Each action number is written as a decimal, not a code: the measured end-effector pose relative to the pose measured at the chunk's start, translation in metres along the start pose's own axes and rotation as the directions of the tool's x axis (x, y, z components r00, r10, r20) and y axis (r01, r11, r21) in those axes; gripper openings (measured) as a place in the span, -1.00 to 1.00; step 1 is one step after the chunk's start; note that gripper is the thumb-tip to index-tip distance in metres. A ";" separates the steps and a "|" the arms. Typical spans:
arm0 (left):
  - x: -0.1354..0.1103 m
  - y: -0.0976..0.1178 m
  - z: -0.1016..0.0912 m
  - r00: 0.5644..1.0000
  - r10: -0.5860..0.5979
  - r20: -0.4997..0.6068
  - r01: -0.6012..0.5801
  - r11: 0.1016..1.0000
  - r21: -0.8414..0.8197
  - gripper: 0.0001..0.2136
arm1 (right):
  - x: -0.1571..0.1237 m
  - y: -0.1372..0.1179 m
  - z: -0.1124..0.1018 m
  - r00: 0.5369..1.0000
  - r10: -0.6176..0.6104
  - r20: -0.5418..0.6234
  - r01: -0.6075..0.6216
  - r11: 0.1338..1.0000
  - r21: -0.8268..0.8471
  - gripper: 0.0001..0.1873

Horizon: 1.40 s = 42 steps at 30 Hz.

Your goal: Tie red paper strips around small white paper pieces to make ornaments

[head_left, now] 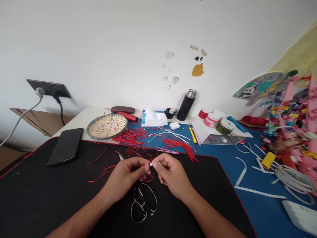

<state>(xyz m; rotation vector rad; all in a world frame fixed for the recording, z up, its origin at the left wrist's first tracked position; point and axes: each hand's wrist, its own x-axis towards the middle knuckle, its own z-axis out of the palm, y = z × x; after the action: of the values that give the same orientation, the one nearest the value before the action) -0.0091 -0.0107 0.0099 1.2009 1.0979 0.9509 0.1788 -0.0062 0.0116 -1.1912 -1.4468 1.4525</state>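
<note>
From my end I see the left hand (pixel 129 172) and right hand (pixel 174 172) closed to narrow pinches, fingertips nearly meeting on a small white piece (pixel 152 164) above the black mat (pixel 74 188). Thin red cord (pixel 149 180) shows at the left fingertips and curves below – how it's fastened, I can't tell. Scissors (pixel 142 205) with looped handles lie partly under the left hand. Beyond sit a round woven basket (pixel 90 133), a loose red cord heap (pixel 132 137) and a straighter red bundle (pixel 182 147); flat white strips (pixel 260 192) cross the blue tabletop (pixel 266 215).
</note>
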 end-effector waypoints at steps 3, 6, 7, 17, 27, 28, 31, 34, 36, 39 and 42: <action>0.000 0.000 0.000 1.000 -0.001 -0.004 0.001 1.000 0.022 -0.78 | 0.000 0.001 0.000 1.000 -0.008 -0.003 0.008 1.000 -0.001 -0.68; -0.001 -0.001 -0.001 1.000 0.009 0.003 -0.009 1.000 0.029 -0.77 | 0.000 0.002 0.000 1.000 -0.013 -0.006 0.013 1.000 0.000 -0.70; -0.001 -0.001 -0.001 1.000 0.012 0.013 -0.012 1.000 0.024 -0.77 | 0.000 0.001 0.001 1.000 -0.011 -0.003 0.011 1.000 0.002 -0.70; 0.003 -0.001 -0.005 0.999 -0.022 0.028 0.024 0.997 -0.070 -0.72 | -0.002 -0.001 0.002 1.000 -0.018 0.009 0.018 1.000 0.023 -0.71; 0.003 0.001 -0.008 1.000 -0.010 -0.026 0.009 0.999 -0.038 -0.73 | -0.001 -0.001 0.001 0.998 -0.005 0.063 0.001 0.998 0.065 -0.69; 0.003 0.001 -0.008 1.000 -0.010 -0.025 0.009 0.999 -0.036 -0.74 | -0.001 -0.001 0.001 0.998 -0.004 0.064 0.000 0.998 0.065 -0.69; 0.003 -0.001 -0.008 0.999 -0.028 -0.022 0.026 0.995 -0.096 -0.74 | -0.001 0.000 0.001 0.998 -0.002 0.061 -0.002 0.998 0.060 -0.71; 0.003 -0.002 -0.007 0.998 -0.062 -0.028 0.056 0.981 -0.187 -0.73 | -0.001 0.001 0.001 0.998 0.001 0.055 -0.004 0.998 0.057 -0.73; 0.004 -0.001 -0.006 0.996 -0.078 -0.034 0.068 0.972 -0.227 -0.72 | -0.001 0.001 0.001 0.999 -0.001 0.054 -0.002 0.998 0.056 -0.73; 0.004 -0.002 -0.005 0.996 -0.077 -0.047 0.064 0.967 -0.245 -0.74 | -0.001 0.001 0.001 0.998 -0.004 0.058 0.001 0.999 0.055 -0.73; 0.004 -0.002 -0.007 0.997 -0.056 -0.057 0.042 0.976 -0.215 -0.75 | -0.001 0.000 0.001 0.998 0.002 0.066 -0.005 0.999 0.052 -0.72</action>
<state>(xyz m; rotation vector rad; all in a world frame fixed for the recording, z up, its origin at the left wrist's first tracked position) -0.0153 -0.0055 0.0074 0.9702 1.0406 1.0464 0.1781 -0.0079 0.0116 -1.1240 -1.4431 1.5353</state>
